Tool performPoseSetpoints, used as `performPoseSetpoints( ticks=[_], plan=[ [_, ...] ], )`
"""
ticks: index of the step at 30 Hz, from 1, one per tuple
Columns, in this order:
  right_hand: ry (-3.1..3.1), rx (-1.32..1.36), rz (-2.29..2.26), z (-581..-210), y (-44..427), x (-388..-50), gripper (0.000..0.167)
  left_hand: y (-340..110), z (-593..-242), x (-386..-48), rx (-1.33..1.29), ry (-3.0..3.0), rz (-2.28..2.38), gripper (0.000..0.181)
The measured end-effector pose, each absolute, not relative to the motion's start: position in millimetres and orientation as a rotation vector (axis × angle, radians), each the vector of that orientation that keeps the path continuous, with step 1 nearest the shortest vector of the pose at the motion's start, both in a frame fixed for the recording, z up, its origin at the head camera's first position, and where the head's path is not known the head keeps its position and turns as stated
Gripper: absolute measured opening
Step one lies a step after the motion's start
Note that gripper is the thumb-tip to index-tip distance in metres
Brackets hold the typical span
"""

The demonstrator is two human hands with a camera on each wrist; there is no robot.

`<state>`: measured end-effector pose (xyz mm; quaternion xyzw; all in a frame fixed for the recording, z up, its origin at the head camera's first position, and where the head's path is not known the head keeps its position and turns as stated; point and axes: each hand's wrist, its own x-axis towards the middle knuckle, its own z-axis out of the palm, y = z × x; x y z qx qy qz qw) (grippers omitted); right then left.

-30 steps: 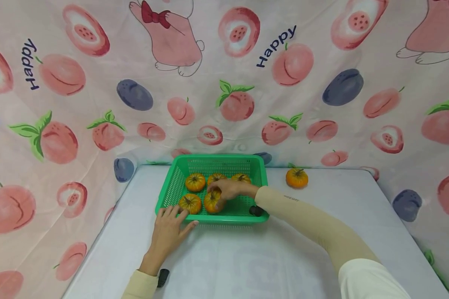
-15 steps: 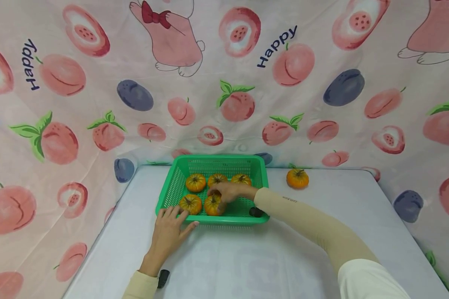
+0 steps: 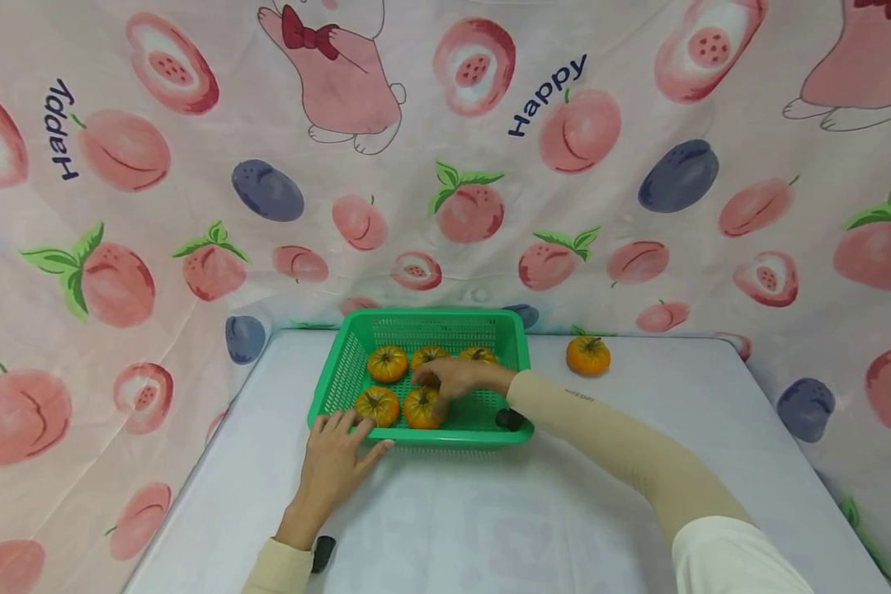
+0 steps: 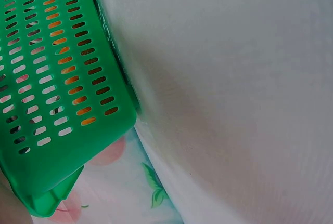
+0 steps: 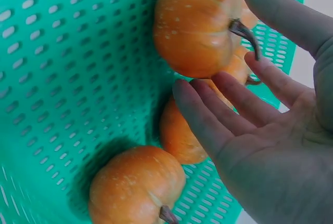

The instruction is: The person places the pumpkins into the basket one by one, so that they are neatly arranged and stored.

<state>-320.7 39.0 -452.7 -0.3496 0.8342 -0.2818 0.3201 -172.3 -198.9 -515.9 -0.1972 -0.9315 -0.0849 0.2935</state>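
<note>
A green plastic basket (image 3: 453, 436) holds several small orange pumpkins. My right hand (image 3: 454, 378) reaches into it over the front middle pumpkin (image 3: 418, 412). In the right wrist view, the spread fingers and thumb of that hand (image 5: 270, 135) lie beside a pumpkin (image 5: 192, 31) with a dark stem, without gripping it. To the left of it sits another pumpkin (image 3: 378, 406); the back row shows a left pumpkin (image 3: 388, 363) and two partly covered ones. My left hand (image 3: 334, 462) rests its fingers on the basket's front left rim, thumb outside.
One more pumpkin (image 3: 588, 355) stands on the white table (image 3: 490, 520) to the right of the basket. A fruit-print cloth (image 3: 416, 165) hangs behind and along the sides. Dark wrist pieces show at the right wrist (image 3: 509, 419) and left wrist (image 3: 322, 553).
The front middle pumpkin has settled slightly lower in the basket, and my right fingers have loosened from it. My left hand has stayed on the rim.
</note>
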Motion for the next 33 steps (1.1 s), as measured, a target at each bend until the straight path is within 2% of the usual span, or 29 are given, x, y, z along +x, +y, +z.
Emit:
performPoseSetpoints(
  ticks=[18,33],
  plan=[
    [2.234,-0.972,-0.831,-422.8,56.9,-305.6,0.064,-198.4,-518.0,-170.8,-0.525,-2.500,-0.232,0.042],
    [2.202,-0.981,-1.040,-395.9,96.2,-290.2,0.063,-197.9,-515.3,-171.3,-0.520,-2.480,-0.230,0.044]
  ],
)
